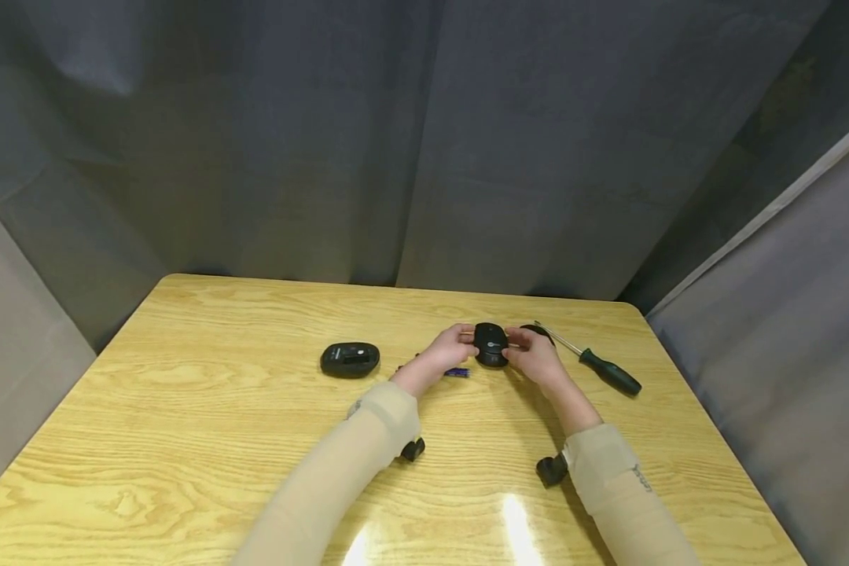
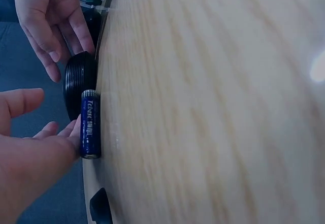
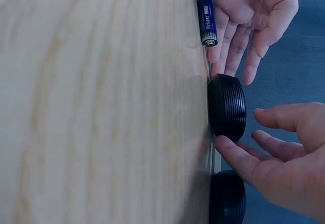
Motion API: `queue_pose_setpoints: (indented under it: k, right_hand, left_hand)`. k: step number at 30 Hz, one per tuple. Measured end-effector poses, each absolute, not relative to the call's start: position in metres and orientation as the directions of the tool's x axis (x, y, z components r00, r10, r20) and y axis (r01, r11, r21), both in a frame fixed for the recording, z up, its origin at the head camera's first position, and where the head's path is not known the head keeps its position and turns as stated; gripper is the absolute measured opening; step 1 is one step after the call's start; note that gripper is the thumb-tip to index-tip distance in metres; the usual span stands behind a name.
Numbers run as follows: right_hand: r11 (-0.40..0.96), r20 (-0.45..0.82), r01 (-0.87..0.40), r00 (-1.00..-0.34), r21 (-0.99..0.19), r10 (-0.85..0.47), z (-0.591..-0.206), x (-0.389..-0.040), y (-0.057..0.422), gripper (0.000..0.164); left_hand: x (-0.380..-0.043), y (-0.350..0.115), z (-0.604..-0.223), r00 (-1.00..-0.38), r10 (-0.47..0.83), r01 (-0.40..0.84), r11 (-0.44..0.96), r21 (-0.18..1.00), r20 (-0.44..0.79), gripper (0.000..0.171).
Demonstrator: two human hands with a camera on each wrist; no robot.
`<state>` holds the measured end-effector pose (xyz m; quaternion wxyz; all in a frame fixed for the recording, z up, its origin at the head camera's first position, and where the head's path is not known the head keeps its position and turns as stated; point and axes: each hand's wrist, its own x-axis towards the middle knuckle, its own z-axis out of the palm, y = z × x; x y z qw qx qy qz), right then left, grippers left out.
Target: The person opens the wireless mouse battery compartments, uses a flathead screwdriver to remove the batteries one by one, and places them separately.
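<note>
A black computer mouse [image 1: 491, 343] lies on the table between the two hands, its ribbed end [image 2: 76, 84] showing in the left wrist view. My left hand [image 1: 447, 350] is at its left side, fingers extended and fingertips right at the edge. Opposite, my right hand [image 1: 535, 358] has its fingertips at the right edge, with the thumb [image 3: 277, 118] held apart from the fingers. A blue battery [image 2: 91, 125] lies on the table beside the left hand. Just beyond the right hand sits another black rounded thing [image 3: 227, 198], partly covered by that hand in the head view.
To the left lies a black mouse-shaped piece [image 1: 350, 359] with a slot in its upper face. A screwdriver [image 1: 608, 373] with a dark green handle lies at the right, shaft pointing to the back. Grey curtains [image 1: 311, 157] hang behind the wooden table [image 1: 240, 440].
</note>
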<state>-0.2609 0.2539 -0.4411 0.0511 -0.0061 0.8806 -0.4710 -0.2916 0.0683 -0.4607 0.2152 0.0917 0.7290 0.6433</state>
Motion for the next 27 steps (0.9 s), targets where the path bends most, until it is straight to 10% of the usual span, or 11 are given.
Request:
queue_pose_setpoints:
  k: [27]
  right_hand:
    - [0.438,-0.004,0.02,-0.999,-0.899,0.037,-0.398,-0.246,0.238,0.048]
  left_hand:
    - [-0.272,0.06,-0.418,-0.984,0.178,-0.032,-0.009,0.999,-0.03,0.051]
